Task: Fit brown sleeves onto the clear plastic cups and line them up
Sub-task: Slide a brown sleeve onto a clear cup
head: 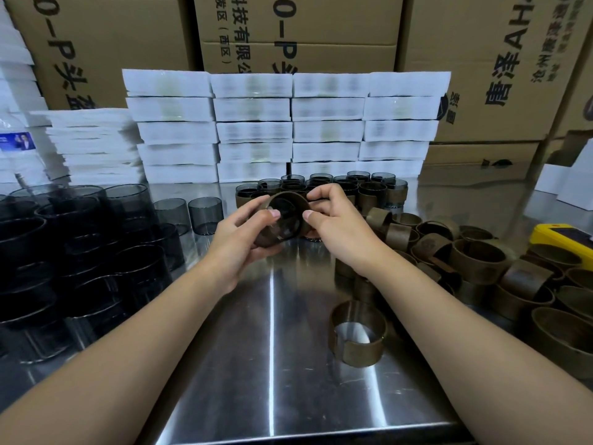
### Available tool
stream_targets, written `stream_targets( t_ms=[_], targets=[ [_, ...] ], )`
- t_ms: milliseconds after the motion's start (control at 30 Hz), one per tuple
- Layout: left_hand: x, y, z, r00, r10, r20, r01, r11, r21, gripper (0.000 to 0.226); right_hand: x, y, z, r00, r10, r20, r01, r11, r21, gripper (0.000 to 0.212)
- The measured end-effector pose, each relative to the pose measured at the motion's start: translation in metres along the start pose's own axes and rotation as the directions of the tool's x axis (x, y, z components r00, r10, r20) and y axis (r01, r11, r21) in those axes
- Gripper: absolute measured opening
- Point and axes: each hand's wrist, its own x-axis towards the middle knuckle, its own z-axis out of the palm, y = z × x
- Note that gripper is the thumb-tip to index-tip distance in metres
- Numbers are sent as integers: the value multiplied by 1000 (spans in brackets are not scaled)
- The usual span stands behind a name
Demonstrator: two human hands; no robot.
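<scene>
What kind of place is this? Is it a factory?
Probably a small packing workshop or stockroom: big cardboard cartons stacked behind, white boxes piled in rows, and many identical cups and brown sleeves on a steel table.

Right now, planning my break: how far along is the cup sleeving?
Done: a cluster of sleeved cups stands at the back. In hand: the left hand and right hand grip one cup with a brown sleeve around it. Left: many bare cups at left, loose sleeves heaped at right.
</scene>
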Motion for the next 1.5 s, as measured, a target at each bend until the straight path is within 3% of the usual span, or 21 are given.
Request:
stream_targets(
  t_ms=[133, 267, 433, 667, 867, 1100, 1233, 1500],
  targets=[
    [1, 0, -1, 1000, -14, 3, 14, 1000, -21, 24, 0, 0, -1, 1000, 20, -5, -20, 1000, 11, 25],
    [0, 2, 0, 991, -85, 104, 98, 987, -128, 30, -2, -4, -3, 999, 51, 10, -52, 982, 183, 9],
    [0, 1, 0, 975, -126, 183, 165, 963, -214, 55, 0, -2, -4, 987, 144, 67, -150, 983, 107, 52],
    [-1, 3, -3, 966, -149, 209, 193, 959, -206, 50, -4, -5, -2, 989, 95, 115, -94, 995, -15, 55],
    [-2, 4, -3, 951, -160, 265, 228, 940, -254, 47, -6, -5, 0, 994, 79, 72, -83, 995, 63, 66],
    [0, 2, 1, 916, -168, 365, 279, 920, -277, 60, -6, -5, 0, 985, 153, 76, -164, 974, 154, 27],
    [2, 2, 3, 900, -178, 398, 314, 898, -308, 63, -4, -9, 0, 977, 196, 87, -208, 963, 171, 49],
    [2, 3, 3, 883, -205, 422, 372, 854, -364, 58, -5, -11, -3, 976, 183, 118, -207, 949, 238, 47]
  ],
)
